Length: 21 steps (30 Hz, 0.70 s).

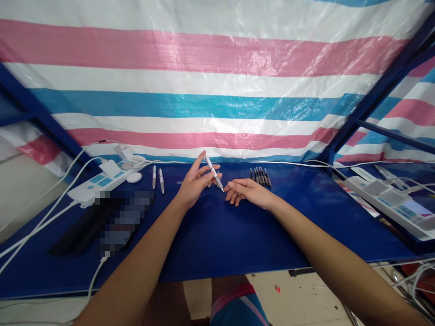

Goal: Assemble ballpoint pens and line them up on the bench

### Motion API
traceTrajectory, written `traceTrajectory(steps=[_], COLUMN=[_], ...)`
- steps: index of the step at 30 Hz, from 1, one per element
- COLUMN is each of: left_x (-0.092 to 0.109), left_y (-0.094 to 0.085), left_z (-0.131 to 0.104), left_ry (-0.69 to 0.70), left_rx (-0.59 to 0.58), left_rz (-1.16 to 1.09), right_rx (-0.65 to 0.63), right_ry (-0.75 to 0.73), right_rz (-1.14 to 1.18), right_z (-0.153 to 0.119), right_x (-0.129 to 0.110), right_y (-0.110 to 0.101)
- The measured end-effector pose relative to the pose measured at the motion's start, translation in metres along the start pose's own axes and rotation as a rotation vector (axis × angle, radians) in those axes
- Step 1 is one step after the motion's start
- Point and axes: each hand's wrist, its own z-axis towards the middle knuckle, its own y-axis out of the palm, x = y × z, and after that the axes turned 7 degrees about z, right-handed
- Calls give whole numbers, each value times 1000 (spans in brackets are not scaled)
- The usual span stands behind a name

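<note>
A white pen with a grey grip (pixel 214 173) slants over the middle of the blue table (pixel 217 240), its tip pointing down to the right. My left hand (pixel 196 182) holds it between thumb and fingers, the index finger at its upper end. Close to the pen tip is my right hand (pixel 245 190), its thumb and index finger near each other; whether anything tiny is between them cannot be made out. Behind my left hand, small items are mostly hidden. Two white and grey pens (pixel 161 181) lie to the left. Several dark pen parts (pixel 261 177) lie in a row behind my right hand.
At the left are a white power strip (pixel 102 183) with plugs and cables, a round white item (pixel 134 177) and a pixelated dark object (pixel 125 222). Another power strip (pixel 390 206) is at the right. A striped sheet (pixel 217 106) hangs behind the table.
</note>
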Motion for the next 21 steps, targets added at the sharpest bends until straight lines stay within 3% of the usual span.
traceTrajectory(steps=[3, 7, 11, 13, 21], left_x=[1, 1, 0, -1, -4], left_y=[-8, -41, -82, -93, -94], left_z=[5, 12, 7, 3, -5], left_ry=[-5, 32, 74, 87, -230], left_rx=[82, 369, 546, 548, 611], left_rz=[-22, 129, 775, 1054, 1521], right_rx=[-7, -11, -26, -27, -27], right_ry=[0, 16, 23, 27, 28], right_rz=[3, -14, -31, -38, -75], right_z=[0, -1, -2, -2, -3], right_x=[1, 1, 1, 0, 0], right_y=[-1, -1, 0, 0, 0])
